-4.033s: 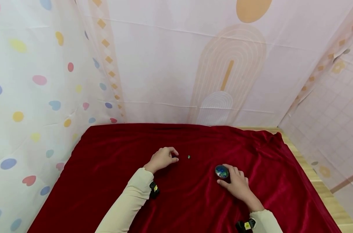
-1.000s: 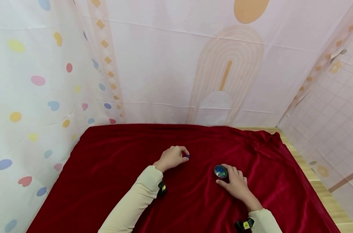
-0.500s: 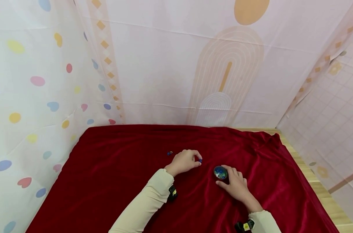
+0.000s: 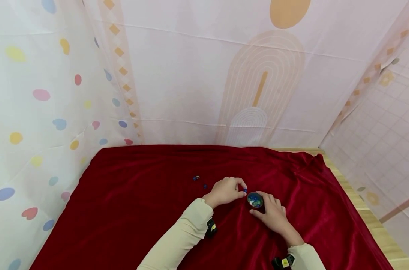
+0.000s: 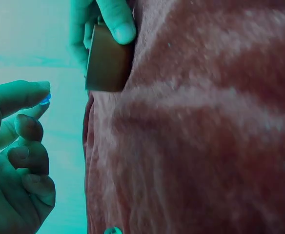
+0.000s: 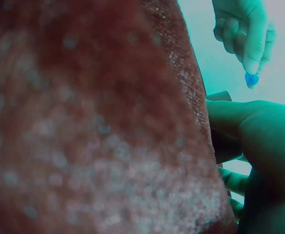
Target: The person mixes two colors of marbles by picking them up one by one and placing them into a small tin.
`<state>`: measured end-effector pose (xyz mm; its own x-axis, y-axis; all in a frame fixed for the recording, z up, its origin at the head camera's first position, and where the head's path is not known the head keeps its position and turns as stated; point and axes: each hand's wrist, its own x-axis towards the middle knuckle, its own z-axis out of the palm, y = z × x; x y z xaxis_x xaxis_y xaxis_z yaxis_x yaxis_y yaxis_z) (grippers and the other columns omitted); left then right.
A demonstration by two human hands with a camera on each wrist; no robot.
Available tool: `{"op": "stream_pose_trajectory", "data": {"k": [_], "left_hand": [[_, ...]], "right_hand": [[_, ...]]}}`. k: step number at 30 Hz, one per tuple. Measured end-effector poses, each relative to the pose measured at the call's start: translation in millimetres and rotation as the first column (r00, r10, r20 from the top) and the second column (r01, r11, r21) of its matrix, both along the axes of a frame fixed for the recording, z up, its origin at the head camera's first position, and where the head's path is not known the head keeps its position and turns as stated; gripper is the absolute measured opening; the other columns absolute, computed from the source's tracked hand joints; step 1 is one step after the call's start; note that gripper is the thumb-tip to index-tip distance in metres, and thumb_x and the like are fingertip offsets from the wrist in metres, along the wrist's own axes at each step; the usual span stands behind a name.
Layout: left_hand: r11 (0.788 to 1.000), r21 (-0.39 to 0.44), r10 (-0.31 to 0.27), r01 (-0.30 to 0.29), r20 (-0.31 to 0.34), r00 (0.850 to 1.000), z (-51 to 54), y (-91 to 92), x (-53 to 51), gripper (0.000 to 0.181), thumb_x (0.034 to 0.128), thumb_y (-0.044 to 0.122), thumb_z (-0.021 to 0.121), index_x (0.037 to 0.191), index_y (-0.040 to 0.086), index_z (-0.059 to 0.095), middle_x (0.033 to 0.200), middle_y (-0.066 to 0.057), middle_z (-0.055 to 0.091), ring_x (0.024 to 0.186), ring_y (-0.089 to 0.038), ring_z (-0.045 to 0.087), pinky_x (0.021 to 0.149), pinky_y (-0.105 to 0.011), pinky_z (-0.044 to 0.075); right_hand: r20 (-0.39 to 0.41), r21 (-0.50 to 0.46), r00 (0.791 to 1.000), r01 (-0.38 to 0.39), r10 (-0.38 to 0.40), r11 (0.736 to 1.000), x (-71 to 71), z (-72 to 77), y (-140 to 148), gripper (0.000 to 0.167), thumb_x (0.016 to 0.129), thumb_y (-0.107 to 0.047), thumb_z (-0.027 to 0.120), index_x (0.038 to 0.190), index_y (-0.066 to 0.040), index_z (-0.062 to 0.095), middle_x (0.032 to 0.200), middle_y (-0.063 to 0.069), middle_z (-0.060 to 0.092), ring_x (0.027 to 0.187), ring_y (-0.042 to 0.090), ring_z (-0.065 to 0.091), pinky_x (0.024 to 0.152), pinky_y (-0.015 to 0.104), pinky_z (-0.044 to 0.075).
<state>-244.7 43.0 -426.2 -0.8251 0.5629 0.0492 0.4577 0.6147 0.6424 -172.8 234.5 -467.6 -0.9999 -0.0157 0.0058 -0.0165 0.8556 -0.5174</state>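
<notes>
Thumb and index finger of my left hand [image 4: 225,192] pinch a small blue bead [image 6: 251,78], just left of a small round container [image 5: 102,68]. Blue, green and white pieces show at the container's top. My right hand [image 4: 273,212] holds this container from its right side, thumb in front and fingers behind, on the red cloth. In the left wrist view the container's plain side wall and the right thumb show. The right wrist view has the container mostly hidden behind the right hand. Behind the left hand, a few loose beads [image 4: 195,178] and a single blue bead [image 4: 205,186] lie on the cloth.
Wrinkled red velvet cloth [image 4: 133,210] covers the table. A strip of pale wood [image 4: 369,200] shows along the right edge. Patterned curtains [image 4: 177,75] hang behind and at both sides. Each wrist wears a black camera [image 4: 211,227].
My left hand has moved right with the pinched blue bead, close to the container. Loose beads behind it have come into view. The right hand keeps its hold on the container in place.
</notes>
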Motion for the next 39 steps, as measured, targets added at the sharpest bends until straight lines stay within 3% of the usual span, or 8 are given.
{"op": "stream_pose_trajectory", "data": {"k": [11, 22, 28, 39], "left_hand": [[0.999, -0.015, -0.039, 0.039, -0.004, 0.999, -6.0, 15.1, 7.8, 0.018, 0.089, 0.025, 0.07, 0.105, 0.016, 0.072, 0.059, 0.007, 0.052, 0.049, -0.003, 0.042, 0.044, -0.017, 0.034], [0.998, -0.031, -0.053, 0.053, 0.003, 0.999, -6.8, 20.6, 8.4, 0.022, 0.0893, 0.026, 0.07, 0.108, 0.015, 0.071, 0.06, 0.008, 0.053, 0.05, -0.003, 0.044, 0.046, -0.017, 0.035], [0.999, -0.012, -0.029, 0.03, 0.021, 0.999, -6.5, 9.5, 5.4, 0.02, 0.0899, 0.027, 0.069, 0.107, 0.017, 0.071, 0.061, 0.007, 0.054, 0.051, -0.004, 0.045, 0.048, -0.019, 0.037], [0.999, 0.011, 0.052, -0.053, 0.05, 0.997, -0.3, -27.1, -8.1, 0.022, 0.0909, 0.026, 0.067, 0.11, 0.015, 0.07, 0.065, 0.005, 0.056, 0.053, -0.008, 0.047, 0.049, -0.021, 0.038]], "right_hand": [[0.003, 0.004, 1.0, -0.007, 0.007, 1.0, 0.0, 0.5, 0.3, 0.064, 0.086, -0.034, 0.072, 0.14, -0.015, 0.043, 0.132, 0.014, 0.05, 0.116, 0.037, 0.042, 0.079, 0.043, 0.032], [0.002, 0.0, 1.0, -0.013, 0.013, 1.0, 0.4, 0.5, 0.4, 0.065, 0.086, -0.034, 0.071, 0.14, -0.014, 0.042, 0.133, 0.016, 0.049, 0.115, 0.038, 0.041, 0.08, 0.044, 0.031], [0.001, 0.002, 1.0, -0.01, 0.01, 1.0, 0.5, 0.5, 0.0, 0.064, 0.086, -0.033, 0.072, 0.14, -0.014, 0.042, 0.132, 0.016, 0.05, 0.115, 0.038, 0.042, 0.079, 0.043, 0.032], [0.004, 0.001, 1.0, -0.012, 0.012, 1.0, 2.2, 1.9, 0.5, 0.065, 0.087, -0.035, 0.071, 0.141, -0.014, 0.041, 0.133, 0.015, 0.05, 0.118, 0.039, 0.041, 0.082, 0.046, 0.033]]}}
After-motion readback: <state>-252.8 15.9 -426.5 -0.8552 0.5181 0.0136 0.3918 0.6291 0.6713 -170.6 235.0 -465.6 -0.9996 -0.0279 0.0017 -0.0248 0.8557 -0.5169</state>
